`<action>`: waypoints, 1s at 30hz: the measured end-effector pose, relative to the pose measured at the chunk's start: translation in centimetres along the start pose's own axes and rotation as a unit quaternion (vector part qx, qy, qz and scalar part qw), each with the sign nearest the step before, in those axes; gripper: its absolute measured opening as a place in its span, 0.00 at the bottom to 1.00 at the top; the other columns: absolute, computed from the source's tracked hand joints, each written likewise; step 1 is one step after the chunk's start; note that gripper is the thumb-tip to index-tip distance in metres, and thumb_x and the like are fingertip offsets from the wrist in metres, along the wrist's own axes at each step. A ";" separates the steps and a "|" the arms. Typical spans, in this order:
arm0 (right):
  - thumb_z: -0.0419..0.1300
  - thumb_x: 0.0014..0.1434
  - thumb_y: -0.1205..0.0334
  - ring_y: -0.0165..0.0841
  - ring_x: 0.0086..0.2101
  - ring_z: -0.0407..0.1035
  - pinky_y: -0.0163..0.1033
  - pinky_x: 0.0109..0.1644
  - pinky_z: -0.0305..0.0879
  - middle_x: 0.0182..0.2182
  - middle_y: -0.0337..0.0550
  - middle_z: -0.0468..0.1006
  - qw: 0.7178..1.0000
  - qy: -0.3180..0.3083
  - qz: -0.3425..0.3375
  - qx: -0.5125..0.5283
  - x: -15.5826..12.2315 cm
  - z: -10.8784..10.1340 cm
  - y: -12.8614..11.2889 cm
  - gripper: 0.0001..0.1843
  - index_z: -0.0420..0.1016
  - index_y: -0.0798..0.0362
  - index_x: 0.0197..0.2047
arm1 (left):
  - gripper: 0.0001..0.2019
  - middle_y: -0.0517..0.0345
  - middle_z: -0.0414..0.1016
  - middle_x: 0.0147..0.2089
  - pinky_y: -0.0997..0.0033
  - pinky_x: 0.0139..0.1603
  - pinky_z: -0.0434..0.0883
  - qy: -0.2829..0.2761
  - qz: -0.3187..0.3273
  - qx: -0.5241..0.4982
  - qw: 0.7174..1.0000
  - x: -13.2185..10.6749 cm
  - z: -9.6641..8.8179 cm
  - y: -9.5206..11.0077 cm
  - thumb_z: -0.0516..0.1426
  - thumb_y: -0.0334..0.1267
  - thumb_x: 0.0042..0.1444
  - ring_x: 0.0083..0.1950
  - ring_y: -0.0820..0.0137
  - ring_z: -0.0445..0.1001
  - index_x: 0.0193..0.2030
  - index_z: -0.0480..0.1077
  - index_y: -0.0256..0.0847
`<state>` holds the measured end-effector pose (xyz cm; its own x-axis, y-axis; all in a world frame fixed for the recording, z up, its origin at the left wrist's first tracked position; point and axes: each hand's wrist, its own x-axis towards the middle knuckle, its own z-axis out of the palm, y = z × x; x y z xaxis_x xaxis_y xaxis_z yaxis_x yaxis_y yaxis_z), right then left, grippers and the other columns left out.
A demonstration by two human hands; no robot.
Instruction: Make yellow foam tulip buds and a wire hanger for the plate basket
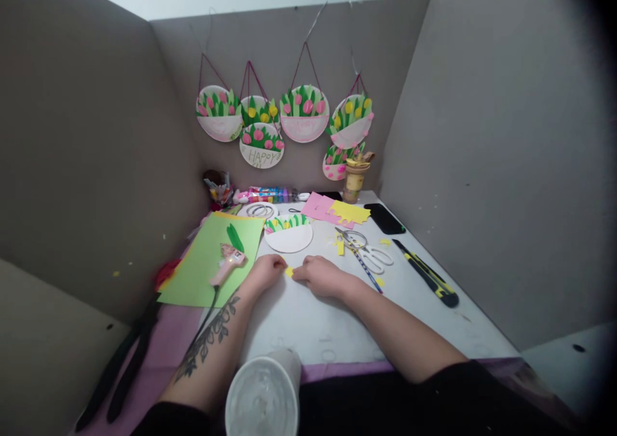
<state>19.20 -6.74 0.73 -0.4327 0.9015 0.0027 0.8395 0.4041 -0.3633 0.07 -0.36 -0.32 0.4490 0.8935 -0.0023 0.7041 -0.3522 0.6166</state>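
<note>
Between my two hands is a small yellow paper piece, low over the white table. My left hand pinches its left edge, with the fingertips pressed together. From the other side, my right hand holds the piece with its fingers, the index stretched along it. Just beyond the hands lies a white paper plate basket with green paper leaves and a bit of pink along its top. A pink glue gun rests left of my left hand on light green paper sheets, near dark green paper leaves.
Scissors, a pencil and yellow scraps lie to the right, with a utility knife and a black phone farther out. Pink paper and yellow paper sit behind. A cup stands close in front. Finished plate baskets hang on the partition.
</note>
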 end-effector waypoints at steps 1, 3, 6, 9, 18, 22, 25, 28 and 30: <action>0.54 0.54 0.66 0.34 0.33 0.63 0.35 0.37 0.52 0.30 0.44 0.70 1.000 -0.003 -0.010 -0.009 0.0 0.0 0.0 0.07 0.74 0.51 0.31 | 0.10 0.53 0.79 0.36 0.71 0.41 0.67 0.009 0.001 -0.001 1.000 -0.1 -0.1 0.1 0.52 0.32 0.49 0.38 0.67 0.74 0.33 0.75 0.38; 0.53 0.54 0.67 0.34 0.33 0.63 0.36 0.37 0.52 0.30 0.44 0.69 0.999 -0.010 -0.034 -0.028 0.0 0.0 0.1 0.08 0.74 0.51 0.31 | 0.09 0.54 0.78 0.34 0.72 0.39 0.67 0.016 0.007 0.000 1.000 -0.3 -0.1 0.2 0.54 0.33 0.47 0.36 0.68 0.73 0.33 0.74 0.38; 0.53 0.54 0.68 0.35 0.34 0.63 0.36 0.37 0.51 0.29 0.44 0.69 0.998 -0.009 -0.041 -0.044 0.0 0.1 0.0 0.08 0.74 0.51 0.31 | 0.07 0.57 0.76 0.31 0.73 0.34 0.65 0.002 0.018 0.006 1.000 -0.4 -0.1 0.3 0.56 0.34 0.44 0.32 0.69 0.71 0.32 0.73 0.38; 0.53 0.54 0.69 0.35 0.34 0.62 0.37 0.37 0.51 0.28 0.44 0.69 0.997 -0.004 -0.042 -0.058 -0.2 0.1 -0.5 0.09 0.74 0.51 0.31 | 0.06 0.57 0.75 0.29 0.73 0.32 0.64 0.000 0.022 0.011 1.000 -0.4 0.2 0.2 0.56 0.34 0.44 0.31 0.70 0.70 0.31 0.72 0.38; 0.54 0.51 0.74 0.39 0.35 0.62 0.39 0.35 0.50 0.30 0.48 0.75 0.996 -0.016 -0.004 -0.089 -0.7 0.3 -3.2 0.10 0.73 0.54 0.33 | 0.07 0.56 0.76 0.30 0.73 0.33 0.64 0.007 0.013 0.004 1.000 -0.2 0.4 0.2 0.56 0.34 0.44 0.32 0.69 0.71 0.31 0.73 0.38; 0.53 0.49 0.75 0.41 0.36 0.62 0.41 0.34 0.50 0.32 0.51 0.75 0.994 -0.012 0.015 -0.105 -0.6 0.7 -4.1 0.12 0.74 0.56 0.36 | 0.06 0.55 0.76 0.30 0.73 0.33 0.64 0.009 0.004 0.000 1.000 -0.2 0.4 0.4 0.56 0.33 0.44 0.32 0.69 0.71 0.30 0.73 0.37; 0.53 0.50 0.75 0.42 0.37 0.62 0.41 0.34 0.50 0.32 0.51 0.76 0.994 -0.008 0.024 -0.107 -0.6 0.8 -4.3 0.13 0.74 0.56 0.37 | 0.06 0.56 0.76 0.30 0.73 0.33 0.64 0.009 0.002 0.001 1.000 -0.3 0.3 0.5 0.56 0.33 0.44 0.32 0.69 0.72 0.30 0.73 0.37; 0.53 0.50 0.75 0.41 0.37 0.62 0.41 0.35 0.50 0.33 0.50 0.76 0.994 -0.004 0.030 -0.105 -0.6 0.9 -4.4 0.13 0.74 0.55 0.36 | 0.07 0.57 0.76 0.30 0.74 0.32 0.63 0.001 0.003 0.002 1.000 -0.3 0.3 0.5 0.55 0.32 0.44 0.31 0.70 0.71 0.31 0.74 0.38; 0.53 0.50 0.75 0.42 0.37 0.62 0.41 0.35 0.51 0.33 0.50 0.76 0.994 -0.003 0.030 -0.106 -0.6 0.8 -4.4 0.12 0.74 0.55 0.36 | 0.08 0.57 0.76 0.30 0.74 0.32 0.63 -0.008 0.009 -0.001 1.000 -0.3 0.3 0.5 0.55 0.33 0.45 0.31 0.70 0.71 0.32 0.74 0.38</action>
<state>15.54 -9.19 1.53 -0.3807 0.9245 -0.0200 0.9143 0.3730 -0.1581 0.41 -0.89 -0.25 0.4698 0.8828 -0.0036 0.6951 -0.3674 0.6180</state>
